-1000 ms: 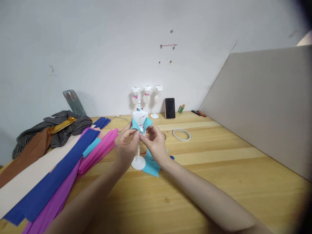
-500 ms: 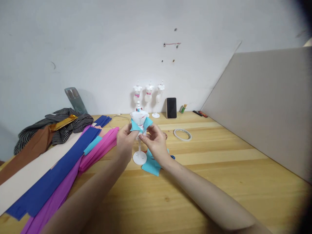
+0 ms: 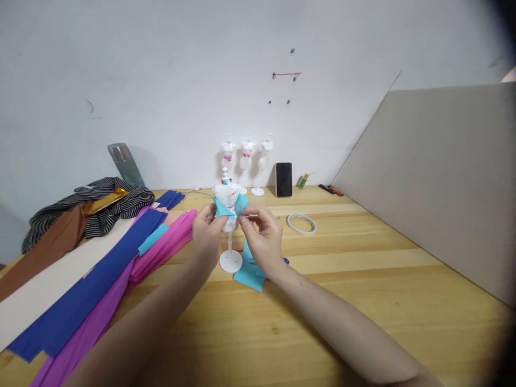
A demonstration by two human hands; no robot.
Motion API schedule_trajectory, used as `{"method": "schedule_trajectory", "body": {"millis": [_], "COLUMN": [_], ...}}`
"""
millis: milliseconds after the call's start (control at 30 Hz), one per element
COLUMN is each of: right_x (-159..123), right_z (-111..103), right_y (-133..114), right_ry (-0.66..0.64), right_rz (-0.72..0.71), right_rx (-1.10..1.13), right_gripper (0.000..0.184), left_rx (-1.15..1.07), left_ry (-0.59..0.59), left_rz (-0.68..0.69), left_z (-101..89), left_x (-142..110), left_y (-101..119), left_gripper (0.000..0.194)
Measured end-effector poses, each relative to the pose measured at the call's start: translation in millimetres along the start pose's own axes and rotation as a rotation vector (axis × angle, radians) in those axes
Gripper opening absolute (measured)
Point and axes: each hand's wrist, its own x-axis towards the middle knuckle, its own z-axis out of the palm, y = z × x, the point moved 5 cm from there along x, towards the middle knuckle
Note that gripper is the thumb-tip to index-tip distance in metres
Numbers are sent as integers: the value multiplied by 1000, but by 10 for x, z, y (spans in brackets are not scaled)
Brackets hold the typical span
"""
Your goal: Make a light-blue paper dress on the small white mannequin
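A small white mannequin stand [image 3: 229, 215] rises from its round base on the wooden table [image 3: 363, 290]. A piece of turquoise paper [image 3: 231, 206] is wrapped round its torso. My left hand [image 3: 206, 236] pinches the left edge of that paper. My right hand [image 3: 263, 239] pinches its right edge, fingers pressed together. Another turquoise paper piece [image 3: 250, 271] lies flat on the table under my right wrist, with something blue [image 3: 285, 261] peeking out beside it.
Long crepe-paper strips in pink [image 3: 161, 250], blue [image 3: 88, 290], purple and cream lie at the left, beside striped cloth [image 3: 100, 207] and a metal flask [image 3: 123, 164]. Three mannequin stands [image 3: 245, 161], a phone [image 3: 284, 179], a tape roll [image 3: 301, 223] and a grey board [image 3: 439, 183] stand behind and right.
My right hand has shifted slightly up and right along the turquoise paper on the mannequin. My left hand keeps its pinch. The camera view has drifted a little.
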Motion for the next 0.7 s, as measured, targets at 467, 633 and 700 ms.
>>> {"method": "schedule_trajectory", "body": {"millis": [467, 633, 700], "right_x": [-2, -15, -17], "right_z": [14, 28, 29], "right_y": [-203, -226, -222], "right_ry": [-51, -68, -67], "right_rz": [-138, -183, -180], "right_rx": [-97, -99, -95], "right_gripper": [13, 14, 14], "left_rx": [46, 71, 74], "left_ry": [-1, -9, -8], "left_rz": [50, 48, 54], "left_z": [19, 29, 26], "left_x": [-48, -71, -72], "left_y": [-2, 32, 42], "left_gripper": [5, 9, 11]}}
